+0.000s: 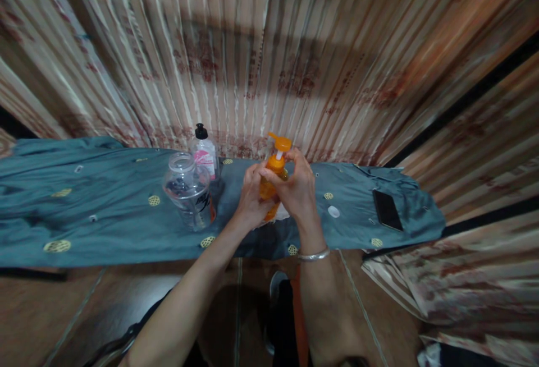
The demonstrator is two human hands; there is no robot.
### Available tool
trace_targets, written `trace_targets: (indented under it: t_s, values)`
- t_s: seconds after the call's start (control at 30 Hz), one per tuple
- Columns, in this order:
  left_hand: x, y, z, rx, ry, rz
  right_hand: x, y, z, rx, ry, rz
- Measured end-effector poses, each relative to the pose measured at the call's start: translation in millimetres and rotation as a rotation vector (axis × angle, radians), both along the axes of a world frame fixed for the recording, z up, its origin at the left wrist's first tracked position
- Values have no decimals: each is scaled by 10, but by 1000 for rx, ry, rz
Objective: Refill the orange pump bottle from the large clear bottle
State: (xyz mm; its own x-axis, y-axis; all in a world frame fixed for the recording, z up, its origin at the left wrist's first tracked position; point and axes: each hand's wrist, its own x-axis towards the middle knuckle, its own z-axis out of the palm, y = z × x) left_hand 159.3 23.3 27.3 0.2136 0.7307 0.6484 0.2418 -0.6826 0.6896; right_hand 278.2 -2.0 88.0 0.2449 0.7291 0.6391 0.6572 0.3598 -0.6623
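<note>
Orange pump bottle (pixel 273 184) stands at frame centre on the teal-clothed desk (pixel 105 210); its label can't be read. Left hand (pixel 251 198) fingers are wrapped round the body, right hand (pixel 295 187) fingers pinch the pump collar. Left of it: clear jar (pixel 188 190), pink-labelled bottle (pixel 204 154), writing illegible. Right: phone (pixel 387 210).

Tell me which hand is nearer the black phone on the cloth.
Right. The right hand, gripping the orange pump bottle, is on the side toward the black phone; the left hand holds the bottle's far side.
</note>
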Motion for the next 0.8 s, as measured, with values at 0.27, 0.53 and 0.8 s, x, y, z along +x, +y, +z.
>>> trace_targets:
  t_s: [0.27,0.53,0.8]
  values:
    - [16,-5,-15,24,-6,2,102,3,22,-30,-46,198]
    - [12,0,-37,60,-9,-8,121,-20,33,-46,1,213]
    - [10,22,-69,63,-11,-2,67,13,16,-26,-35,7]
